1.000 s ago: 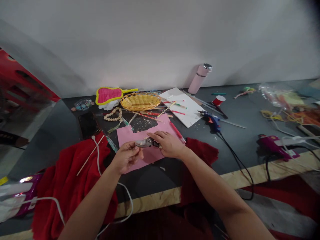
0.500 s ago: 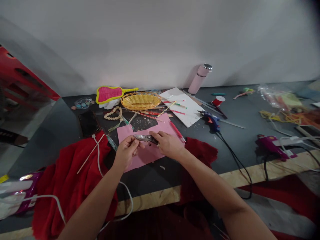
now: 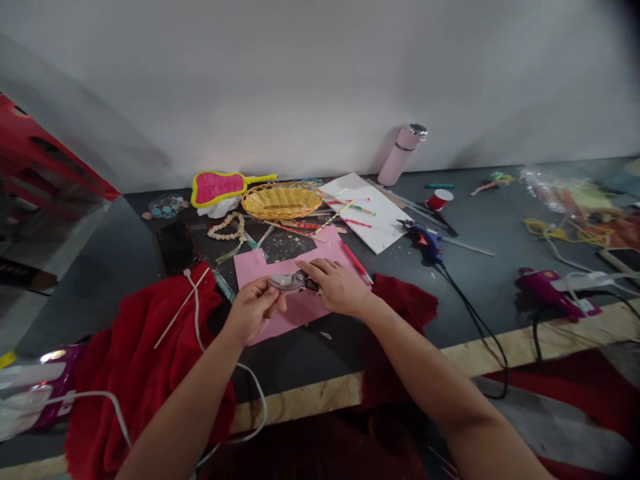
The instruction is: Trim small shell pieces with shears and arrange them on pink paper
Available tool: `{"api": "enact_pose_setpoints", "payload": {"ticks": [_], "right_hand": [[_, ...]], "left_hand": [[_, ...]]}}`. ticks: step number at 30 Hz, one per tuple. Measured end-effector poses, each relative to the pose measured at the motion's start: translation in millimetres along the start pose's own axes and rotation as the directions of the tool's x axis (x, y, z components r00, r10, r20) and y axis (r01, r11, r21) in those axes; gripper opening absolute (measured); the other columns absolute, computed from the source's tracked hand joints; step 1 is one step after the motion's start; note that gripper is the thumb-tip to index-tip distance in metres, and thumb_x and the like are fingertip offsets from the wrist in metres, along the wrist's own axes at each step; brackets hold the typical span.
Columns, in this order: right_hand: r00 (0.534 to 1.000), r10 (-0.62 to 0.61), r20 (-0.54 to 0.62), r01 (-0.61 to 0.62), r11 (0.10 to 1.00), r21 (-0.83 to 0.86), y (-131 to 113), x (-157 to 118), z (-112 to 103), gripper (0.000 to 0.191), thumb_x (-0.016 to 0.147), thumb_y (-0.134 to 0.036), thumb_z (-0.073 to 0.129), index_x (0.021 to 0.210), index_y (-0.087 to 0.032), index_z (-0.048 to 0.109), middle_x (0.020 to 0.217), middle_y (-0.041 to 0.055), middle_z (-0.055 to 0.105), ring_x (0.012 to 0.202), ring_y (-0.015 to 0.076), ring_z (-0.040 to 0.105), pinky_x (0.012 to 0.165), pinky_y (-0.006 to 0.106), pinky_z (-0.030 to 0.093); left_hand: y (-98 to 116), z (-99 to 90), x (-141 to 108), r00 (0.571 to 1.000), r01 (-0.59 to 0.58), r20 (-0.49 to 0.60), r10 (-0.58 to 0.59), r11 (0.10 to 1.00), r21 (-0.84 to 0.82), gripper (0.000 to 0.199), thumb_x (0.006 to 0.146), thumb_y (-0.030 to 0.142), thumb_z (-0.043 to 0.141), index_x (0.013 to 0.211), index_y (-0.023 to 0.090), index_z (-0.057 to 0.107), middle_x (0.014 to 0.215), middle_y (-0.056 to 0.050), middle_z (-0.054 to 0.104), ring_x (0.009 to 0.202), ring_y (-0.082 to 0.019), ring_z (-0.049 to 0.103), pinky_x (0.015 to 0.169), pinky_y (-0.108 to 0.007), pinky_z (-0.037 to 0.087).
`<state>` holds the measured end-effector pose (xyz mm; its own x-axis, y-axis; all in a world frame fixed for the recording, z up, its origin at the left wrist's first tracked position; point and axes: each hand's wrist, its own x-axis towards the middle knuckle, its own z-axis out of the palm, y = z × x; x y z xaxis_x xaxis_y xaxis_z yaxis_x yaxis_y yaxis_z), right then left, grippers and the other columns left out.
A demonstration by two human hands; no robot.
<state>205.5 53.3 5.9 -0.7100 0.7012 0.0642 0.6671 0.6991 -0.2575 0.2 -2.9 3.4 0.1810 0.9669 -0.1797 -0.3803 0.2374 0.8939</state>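
Metal pruning shears [image 3: 286,281] point leftward above a pink sheet [image 3: 295,310] on the dark table. Their handles are wrapped by my right hand [image 3: 336,285], whose fingers hide most of them. At the blade tips, my left hand [image 3: 255,307] has its thumb and fingers pinched together; whatever lies between them is too small to make out. A red pen [image 3: 354,261] rests on the sheet's right side, close beyond my right hand.
Behind lie a yellow woven basket [image 3: 283,201], a heart-shaped beaded loop [image 3: 226,228] and white paper [image 3: 370,217]. A blue glue gun [image 3: 425,243] with a black cable is at right. Red cloth [image 3: 150,347] and a phone [image 3: 177,248] are at left.
The shears' blades show slightly wider and lower beside my left fingertips. Both hands remain in nearly the same place, and the camera view has shifted a little.
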Motion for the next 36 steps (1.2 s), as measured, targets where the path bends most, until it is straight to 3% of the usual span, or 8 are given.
{"api": "enact_pose_setpoints", "payload": {"ticks": [16, 21, 26, 31, 36], "right_hand": [[0.987, 0.155, 0.035, -0.153, 0.987, -0.037, -16.5, 2.0, 0.9, 0.056, 0.085, -0.019, 0.046, 0.139, -0.024, 0.032, 0.112, 0.0094, 0.056, 0.097, 0.0211, 0.056, 0.087, 0.032, 0.041], [0.978, 0.207, 0.034, -0.205, 0.977, -0.052, -17.6, 2.6, -0.8, 0.057, 0.084, -0.020, 0.048, 0.139, -0.024, 0.031, 0.116, 0.0098, 0.055, 0.100, 0.0221, 0.056, 0.089, 0.034, 0.040], [0.985, 0.171, 0.020, -0.169, 0.984, -0.059, -11.1, 0.3, -2.2, 0.061, 0.084, -0.016, 0.045, 0.142, -0.024, 0.027, 0.122, 0.0102, 0.053, 0.108, 0.0237, 0.051, 0.090, 0.036, 0.040], [0.997, 0.076, 0.019, -0.075, 0.997, -0.026, -5.1, -0.9, -2.6, 0.060, 0.084, -0.014, 0.043, 0.142, -0.022, 0.027, 0.124, 0.0098, 0.051, 0.110, 0.0226, 0.048, 0.090, 0.036, 0.040], [0.998, 0.062, 0.010, -0.062, 0.998, -0.022, -4.7, -0.6, -0.5, 0.057, 0.086, -0.016, 0.042, 0.141, -0.021, 0.028, 0.122, 0.0098, 0.051, 0.109, 0.0222, 0.048, 0.091, 0.036, 0.039]], "left_hand": [[-0.5, -3.2, 3.7, 0.995, 0.001, -0.105, -0.002, 1.000, -0.013, 0.021, 0.074, 0.033, 0.068, 0.075, 0.014, 0.058, 0.052, 0.002, 0.057, 0.036, -0.001, 0.024, 0.039, -0.018, 0.014], [-2.6, -2.8, 4.9, 0.988, -0.087, -0.113, 0.100, 0.989, 0.121, 0.021, 0.078, 0.035, 0.065, 0.083, 0.015, 0.060, 0.062, 0.000, 0.062, 0.038, -0.002, 0.028, 0.040, -0.019, 0.018], [-4.2, 0.7, 2.9, 0.968, -0.139, -0.161, 0.192, 0.946, 0.291, 0.022, 0.078, 0.036, 0.064, 0.080, 0.014, 0.063, 0.071, -0.004, 0.066, 0.046, -0.005, 0.038, 0.045, -0.019, 0.026], [-6.8, -1.4, 2.3, 0.988, -0.087, -0.106, 0.108, 0.978, 0.188, 0.023, 0.078, 0.036, 0.064, 0.085, 0.014, 0.065, 0.067, -0.005, 0.066, 0.042, -0.005, 0.032, 0.043, -0.020, 0.021], [-5.4, -2.8, 2.2, 0.996, -0.032, -0.081, 0.044, 0.989, 0.145, 0.022, 0.078, 0.033, 0.065, 0.086, 0.013, 0.064, 0.064, -0.004, 0.065, 0.039, -0.003, 0.027, 0.042, -0.020, 0.016]]}}
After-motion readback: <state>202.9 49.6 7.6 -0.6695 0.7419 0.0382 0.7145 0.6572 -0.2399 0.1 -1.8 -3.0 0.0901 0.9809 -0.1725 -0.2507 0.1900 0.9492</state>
